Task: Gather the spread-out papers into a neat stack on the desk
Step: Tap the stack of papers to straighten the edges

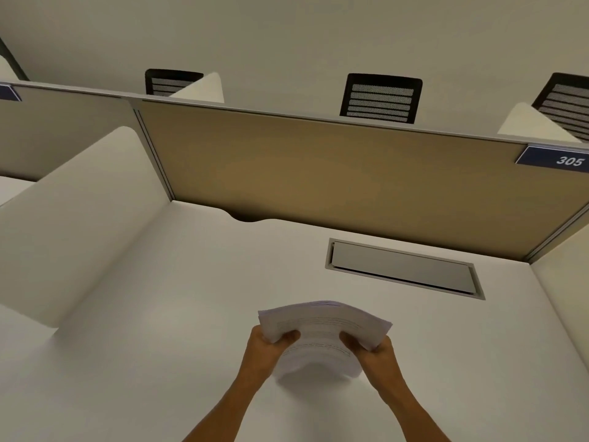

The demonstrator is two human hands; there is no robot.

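A stack of white printed papers (pixel 322 333) is held above the white desk (pixel 178 314), a little right of centre near the front. My left hand (pixel 266 347) grips its left edge, thumb on top. My right hand (pixel 371 350) grips its right edge the same way. The sheets bow upward in the middle and their far edges fan slightly. No loose sheets lie elsewhere on the desk.
A grey cable-tray lid (pixel 403 269) is set into the desk behind the papers. A tan partition (pixel 334 173) closes the back, with a "305" label (pixel 556 160). White side dividers (pixel 79 212) flank the desk. Black mesh chairs (pixel 381 98) stand beyond.
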